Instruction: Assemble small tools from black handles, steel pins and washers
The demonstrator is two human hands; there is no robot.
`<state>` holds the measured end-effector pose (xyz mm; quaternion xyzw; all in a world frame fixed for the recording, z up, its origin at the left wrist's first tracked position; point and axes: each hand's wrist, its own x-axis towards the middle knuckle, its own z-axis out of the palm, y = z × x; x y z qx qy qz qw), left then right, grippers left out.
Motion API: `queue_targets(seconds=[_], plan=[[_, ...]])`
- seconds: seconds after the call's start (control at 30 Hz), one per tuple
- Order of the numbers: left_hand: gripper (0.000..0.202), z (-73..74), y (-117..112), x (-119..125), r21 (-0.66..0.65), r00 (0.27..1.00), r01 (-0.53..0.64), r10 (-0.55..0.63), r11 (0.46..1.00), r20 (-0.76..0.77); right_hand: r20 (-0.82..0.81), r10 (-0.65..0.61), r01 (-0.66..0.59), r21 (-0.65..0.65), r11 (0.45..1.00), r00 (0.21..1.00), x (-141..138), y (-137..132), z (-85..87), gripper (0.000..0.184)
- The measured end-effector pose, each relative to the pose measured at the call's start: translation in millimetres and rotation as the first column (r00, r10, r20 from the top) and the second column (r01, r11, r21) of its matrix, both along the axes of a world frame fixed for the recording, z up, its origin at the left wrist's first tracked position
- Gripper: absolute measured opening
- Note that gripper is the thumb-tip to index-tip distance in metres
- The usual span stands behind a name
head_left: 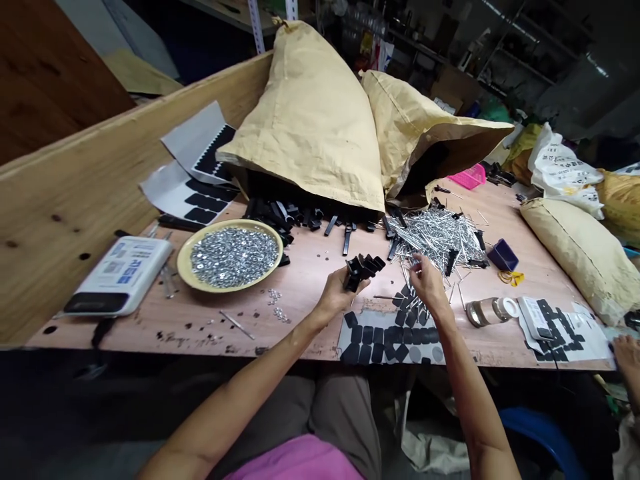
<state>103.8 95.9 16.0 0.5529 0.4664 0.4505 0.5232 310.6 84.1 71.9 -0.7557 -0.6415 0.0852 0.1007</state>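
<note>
My left hand (336,292) is closed around a bunch of black plastic clips (364,269), held just above the wooden table (310,267). My right hand (426,280) pinches at thin metal pins at the near edge of a big pile of silver pins (440,237). Between and below the hands lies a sheet of black adhesive pads (387,335). More black clips (295,217) spill from the open mouth of a large tan paper sack (315,113).
A yellow bowl of small silver washers (231,255) sits left of centre, a white power bank (120,273) beyond it. Pad sheets (197,177) lean on the wooden side wall. A glass jar (487,311), a small blue box (503,255) and another person's hand (627,353) are at right.
</note>
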Motion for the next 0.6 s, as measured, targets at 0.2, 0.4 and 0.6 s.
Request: queue_targets(seconds=[0.2,0.4,0.6], plan=[[0.032,-10.9,3,-10,-0.039,0.998,-0.059,0.059,0.998,0.013,0.292,0.277,-0.158,-0.37,0.915,0.915,-31,-12,-8.5,0.029],[0.03,-5.3,1,-11,-0.053,0.999,-0.014,0.016,0.998,0.044,0.31,0.423,-0.267,-0.438,0.858,0.852,-55,-45,-27.9,0.029],[0.029,1.6,-4,-3,0.014,0.995,0.032,-0.033,0.999,0.094,0.262,0.293,-0.221,-0.272,0.937,0.919,-35,-35,-26.5,0.023]])
